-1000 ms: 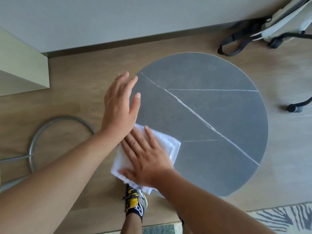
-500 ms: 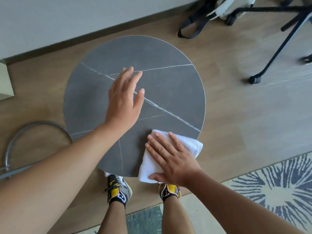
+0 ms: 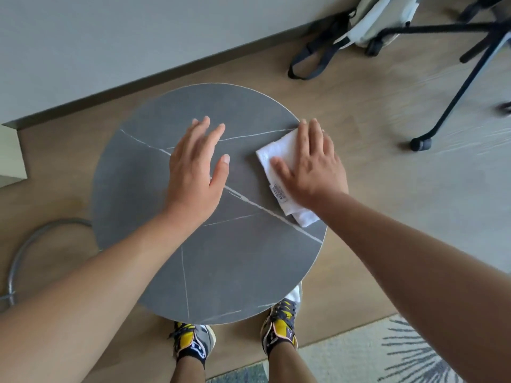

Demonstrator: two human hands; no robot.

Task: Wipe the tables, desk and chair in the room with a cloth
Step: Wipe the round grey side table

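Cloth (image 3: 272, 158) has slid to right rim of table (image 3: 235, 258), chair legs (image 3: 461, 87) beyond.

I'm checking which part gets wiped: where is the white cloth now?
In the head view, the white cloth lies at the right edge of the round grey table, under the right hand; the left hand is to its left.

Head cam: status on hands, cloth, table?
Left hand open, spread over the table, contact unclear. Right hand open, pressing white cloth flat at the table's right edge. Black wheeled leg on floor beyond, apart from the table.
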